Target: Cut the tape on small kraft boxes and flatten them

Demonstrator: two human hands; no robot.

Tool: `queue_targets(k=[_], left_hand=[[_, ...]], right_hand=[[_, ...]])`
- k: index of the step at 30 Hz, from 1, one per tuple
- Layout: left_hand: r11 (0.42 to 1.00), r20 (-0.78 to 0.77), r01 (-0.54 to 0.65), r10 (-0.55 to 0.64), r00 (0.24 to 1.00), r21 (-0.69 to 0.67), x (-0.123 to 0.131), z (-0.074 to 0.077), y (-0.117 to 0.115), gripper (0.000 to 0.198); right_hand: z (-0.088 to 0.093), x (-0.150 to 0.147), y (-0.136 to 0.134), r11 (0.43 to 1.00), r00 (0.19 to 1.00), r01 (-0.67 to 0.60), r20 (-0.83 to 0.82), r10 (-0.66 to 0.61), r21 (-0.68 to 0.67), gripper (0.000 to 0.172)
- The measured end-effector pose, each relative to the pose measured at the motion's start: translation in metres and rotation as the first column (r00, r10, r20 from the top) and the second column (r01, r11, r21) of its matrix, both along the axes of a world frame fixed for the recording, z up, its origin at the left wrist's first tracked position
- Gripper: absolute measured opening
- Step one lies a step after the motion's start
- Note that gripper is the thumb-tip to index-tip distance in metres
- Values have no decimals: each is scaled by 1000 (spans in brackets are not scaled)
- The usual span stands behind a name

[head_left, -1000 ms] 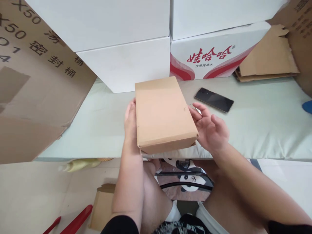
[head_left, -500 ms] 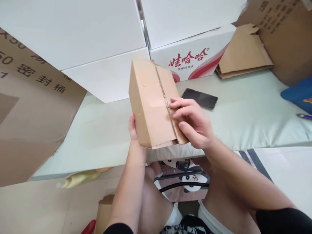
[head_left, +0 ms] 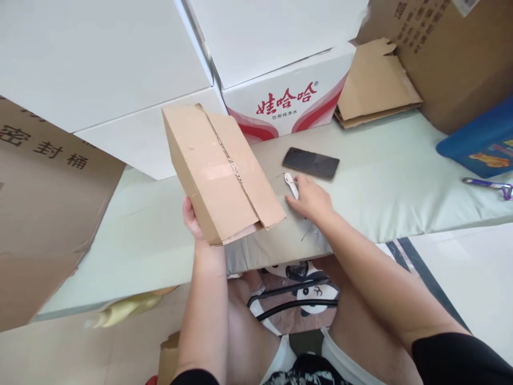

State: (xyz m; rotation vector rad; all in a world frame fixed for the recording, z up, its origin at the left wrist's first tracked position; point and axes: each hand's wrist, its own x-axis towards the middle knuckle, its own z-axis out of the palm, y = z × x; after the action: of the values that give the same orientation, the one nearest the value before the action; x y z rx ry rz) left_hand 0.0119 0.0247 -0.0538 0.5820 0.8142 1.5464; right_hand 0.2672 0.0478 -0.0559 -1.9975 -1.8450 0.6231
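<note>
A small brown cardboard carton is tilted above the padded green surface, its lengthwise seam facing up. My left hand grips the carton from its left side and below; most of those fingers are hidden behind it. Lower right of the carton, my right hand is down at the surface. Its thumb and fingers close around a slim white tool, possibly a small box cutter, whose rounded end shows. Just beyond that hand lies a black phone.
White boxes are stacked at the back, above a red-and-white printed box. Flattened cardboard lies to their right. A large carton stands at left. A blue container and a purple pen-like item are at right.
My right hand has left the carton's top and moved down to the white tool on the surface. The carton, still in my left hand, now appears farther left in view.
</note>
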Motion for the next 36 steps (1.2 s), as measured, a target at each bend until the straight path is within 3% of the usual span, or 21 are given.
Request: queue_targets(k=[2,5,8,9,11,12,13,15,17,25,36], left_hand=[[1000,-18,-26,26,1000,-7,3,9,-2,59],[999,-65,-28,27,998,-20,5,16,-6,64],[998,-97,-57,56,994,-5,4,15,-8,61],[998,-99,-65,65,993,3,4,14,-8,60],[997,-100,-69,71,992,26,4,14,-8,60],[997,-102,-70,74,992,40,5,14,-8,60],[996,-110,-70,76,991,54,6,14,-8,60],[993,-141,-84,95,985,81,7,14,-8,59],[988,-179,-107,126,976,111,8,14,-9,55],[984,-175,-120,142,974,133,6,12,-15,51],[975,-175,-185,206,963,126,-5,11,-16,55]], right_hand=[[-2,2,3,992,999,-5,44,11,-128,32],[4,4,8,985,998,4,-55,-14,-171,18],[13,5,16,998,937,39,-346,-55,-53,15],[16,5,18,995,852,96,-520,-61,41,19],[23,5,20,934,594,263,-803,40,241,24],[27,4,19,885,489,334,-862,130,323,26],[30,3,17,839,441,374,-872,213,394,27],[39,-1,10,776,429,391,-844,323,496,27],[46,-7,0,755,433,368,-818,378,543,24],[61,-26,-26,786,337,191,-792,509,587,11],[70,-35,-36,764,364,127,-746,557,632,6]])
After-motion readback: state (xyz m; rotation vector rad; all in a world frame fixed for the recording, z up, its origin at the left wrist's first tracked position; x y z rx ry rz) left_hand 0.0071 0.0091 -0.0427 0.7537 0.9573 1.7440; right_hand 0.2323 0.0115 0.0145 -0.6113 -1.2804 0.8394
